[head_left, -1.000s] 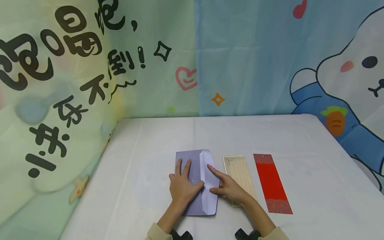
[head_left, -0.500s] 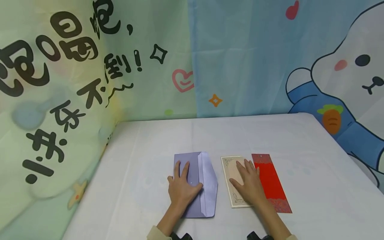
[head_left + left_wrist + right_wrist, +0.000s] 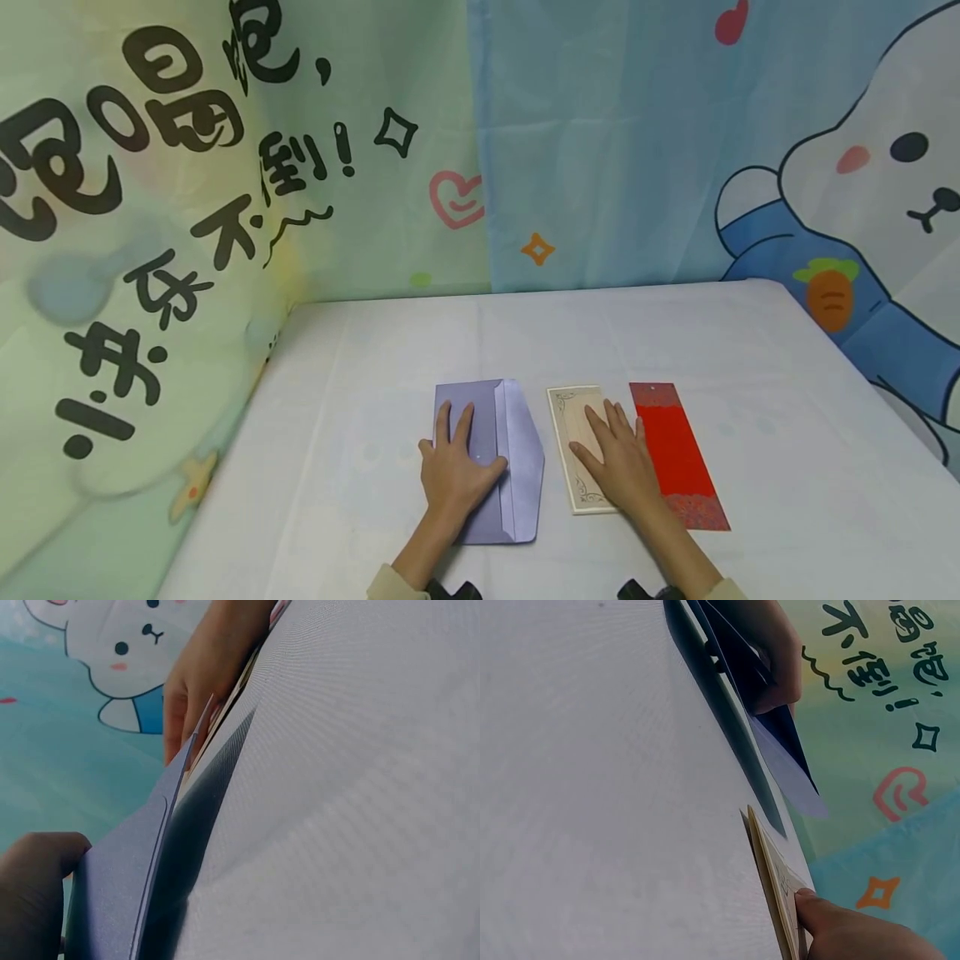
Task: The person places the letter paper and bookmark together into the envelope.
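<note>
A purple envelope (image 3: 523, 467) lies with its flap side folded out to the right. My left hand (image 3: 456, 477) rests on it with spread fingers, the thumb near the flap's crease. In the left wrist view the envelope (image 3: 124, 881) stands a little off the cloth at its edge. My right hand (image 3: 628, 468) lies over the right part of a cream card (image 3: 564, 429) with a scrolled border, fingers extended. The right wrist view shows the card (image 3: 771, 889) seemingly folded or layered, with my thumb on its face.
A long red paper piece (image 3: 681, 458) with patterned ends lies just right of my right hand. White cloth (image 3: 360, 400) covers the table. A printed curtain (image 3: 600, 150) hangs behind and to the left.
My right hand has left the envelope's flap and moved right onto the cream card. Since half a second ago the card has slid slightly left and away from me. My left hand stays put.
</note>
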A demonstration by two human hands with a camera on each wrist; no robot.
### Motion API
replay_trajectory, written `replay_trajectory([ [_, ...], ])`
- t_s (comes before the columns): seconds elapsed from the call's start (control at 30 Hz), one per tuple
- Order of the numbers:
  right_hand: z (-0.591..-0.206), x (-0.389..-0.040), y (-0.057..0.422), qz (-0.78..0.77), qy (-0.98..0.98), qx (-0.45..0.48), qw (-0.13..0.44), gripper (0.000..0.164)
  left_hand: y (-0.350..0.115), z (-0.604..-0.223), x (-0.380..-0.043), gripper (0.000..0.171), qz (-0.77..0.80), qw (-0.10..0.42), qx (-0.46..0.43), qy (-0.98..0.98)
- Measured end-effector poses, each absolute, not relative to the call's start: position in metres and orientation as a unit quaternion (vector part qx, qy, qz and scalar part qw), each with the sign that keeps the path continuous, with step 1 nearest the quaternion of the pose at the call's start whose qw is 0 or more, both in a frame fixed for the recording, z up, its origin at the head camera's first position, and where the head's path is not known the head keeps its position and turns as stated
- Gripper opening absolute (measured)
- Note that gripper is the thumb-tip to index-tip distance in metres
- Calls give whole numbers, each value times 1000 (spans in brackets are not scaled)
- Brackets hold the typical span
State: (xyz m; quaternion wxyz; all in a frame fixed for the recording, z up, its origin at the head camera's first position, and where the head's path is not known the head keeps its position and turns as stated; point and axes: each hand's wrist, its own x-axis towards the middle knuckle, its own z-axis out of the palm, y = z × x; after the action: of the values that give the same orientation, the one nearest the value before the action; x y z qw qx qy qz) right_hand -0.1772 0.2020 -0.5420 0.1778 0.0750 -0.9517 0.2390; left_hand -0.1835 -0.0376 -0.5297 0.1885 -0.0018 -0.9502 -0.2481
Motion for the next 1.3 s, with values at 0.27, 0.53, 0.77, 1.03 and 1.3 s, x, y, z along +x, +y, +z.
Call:
replay_trajectory([
  [0.27, -539, -178, 202, 255, -946, 77, 183, 62, -38, -529, -186, 83, -240, 194, -8, -951],
  [0.53, -546, -185, 201, 328, -912, 99, 225, 59, -39, -529, -187, 83, -233, 194, -14, -953],
  [0.77, -543, -184, 201, 386, -894, 51, 222, 59, -41, -529, -186, 84, -235, 190, -12, -953],
  [1.03, -528, -182, 207, 495, -849, -19, 184, 50, -41, -531, -187, 84, -232, 184, -13, -955],
  [1.3, -508, -179, 197, 638, -759, 93, 86, 62, -39, -532, -187, 84, -228, 179, -12, -957],
])
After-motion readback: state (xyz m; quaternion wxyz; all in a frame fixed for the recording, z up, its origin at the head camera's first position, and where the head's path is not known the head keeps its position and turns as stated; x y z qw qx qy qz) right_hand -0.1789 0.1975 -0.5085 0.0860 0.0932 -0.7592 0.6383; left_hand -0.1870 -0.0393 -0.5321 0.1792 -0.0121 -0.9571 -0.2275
